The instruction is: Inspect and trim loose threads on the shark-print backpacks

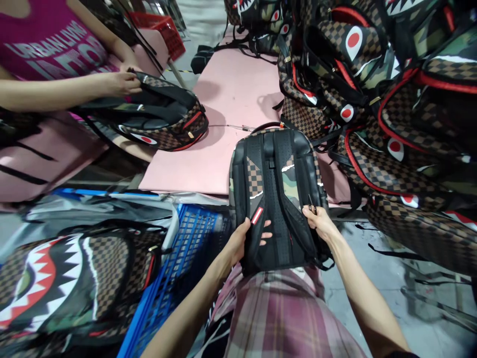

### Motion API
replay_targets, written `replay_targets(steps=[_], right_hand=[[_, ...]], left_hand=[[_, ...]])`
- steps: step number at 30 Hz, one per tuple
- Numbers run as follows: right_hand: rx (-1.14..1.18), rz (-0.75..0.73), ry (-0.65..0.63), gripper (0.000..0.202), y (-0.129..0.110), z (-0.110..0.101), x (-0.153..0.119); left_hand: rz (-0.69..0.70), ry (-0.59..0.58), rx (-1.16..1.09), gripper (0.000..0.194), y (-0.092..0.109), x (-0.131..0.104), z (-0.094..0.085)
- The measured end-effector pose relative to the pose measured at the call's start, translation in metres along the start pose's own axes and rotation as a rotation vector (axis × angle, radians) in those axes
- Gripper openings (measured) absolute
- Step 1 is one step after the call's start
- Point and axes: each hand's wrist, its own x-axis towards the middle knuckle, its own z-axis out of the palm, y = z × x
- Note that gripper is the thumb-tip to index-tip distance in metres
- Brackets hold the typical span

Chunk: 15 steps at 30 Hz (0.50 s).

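A black backpack [274, 248] with checkered and camouflage patches stands upright before me, its strap side facing me, its lower end at my lap. My left hand [244, 239] is hooked round its left shoulder strap, below a small red-and-white label; the fingertips show past the strap's inner edge. At the pack's right side, my right hand [316, 219] pinches small dark scissors or snips, whose thin tips point upward against the pack. The top handle lies over the pink table [231, 94].
Shark-face backpacks [402, 149] are heaped at the right. Another person's hands [124, 79] hold a similar pack [167, 112] at the upper left. A blue basket [194, 228] stands left of my lap, beside a shark-patterned backpack [74, 283]. A red crate [164, 35] is farther back.
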Motion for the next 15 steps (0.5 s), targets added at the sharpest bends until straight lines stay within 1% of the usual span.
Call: replay_targets(steps=[5, 9, 12, 15], right_hand=[[0.019, -0.019, 0.034, 0.048, -0.002, -0.002, 0.007], [0.032, -0.023, 0.038, 0.046, 0.001, -0.003, 0.009], [0.046, -0.021, 0.04, 0.045, 0.003, -0.003, 0.011], [0.062, -0.02, 0.059, 0.046, 0.004, -0.004, 0.012]], left_hand=[[0.047, 0.038, 0.025, 0.049, 0.004, 0.007, 0.005], [0.076, 0.042, 0.029, 0.048, 0.003, 0.007, 0.005], [0.067, 0.056, 0.031, 0.05, 0.005, 0.007, 0.006], [0.025, 0.069, 0.014, 0.055, 0.008, 0.007, 0.008]])
